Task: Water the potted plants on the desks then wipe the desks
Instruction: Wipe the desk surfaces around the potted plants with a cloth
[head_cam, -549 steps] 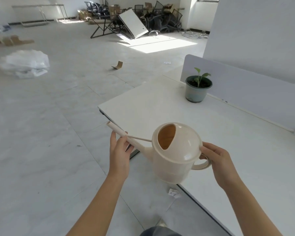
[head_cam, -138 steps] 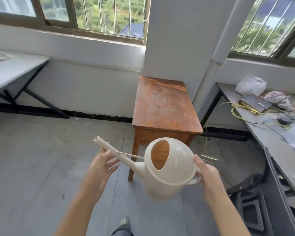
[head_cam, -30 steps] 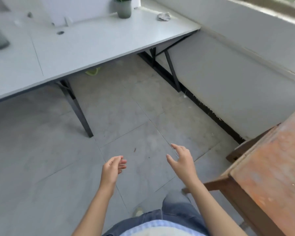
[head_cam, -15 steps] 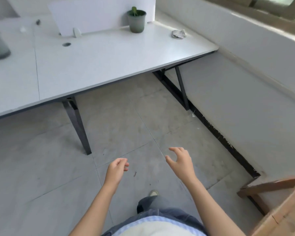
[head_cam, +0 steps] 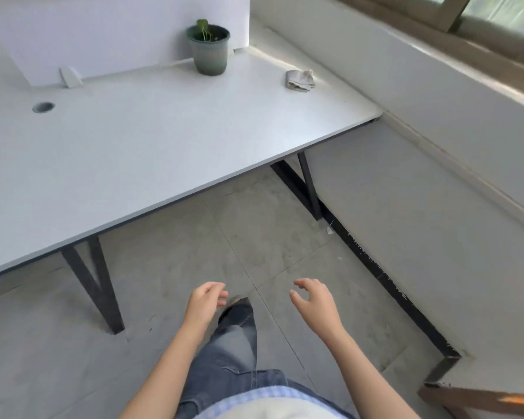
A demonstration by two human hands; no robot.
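On the far right corner of the desk (head_cam: 164, 140) lies a crumpled cloth (head_cam: 299, 80), apart from the potted plant (head_cam: 208, 49). The left hand (head_cam: 204, 303) and right hand (head_cam: 313, 303) hang loosely curled, holding nothing. It is best to step close before reaching, then gather the cloth whole.

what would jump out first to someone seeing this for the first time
The two bare hands, the left hand and the right hand, held out empty over the grey floor. Beyond them the white desk, with a small potted plant against its divider panel and a crumpled cloth near the desk's far right corner.
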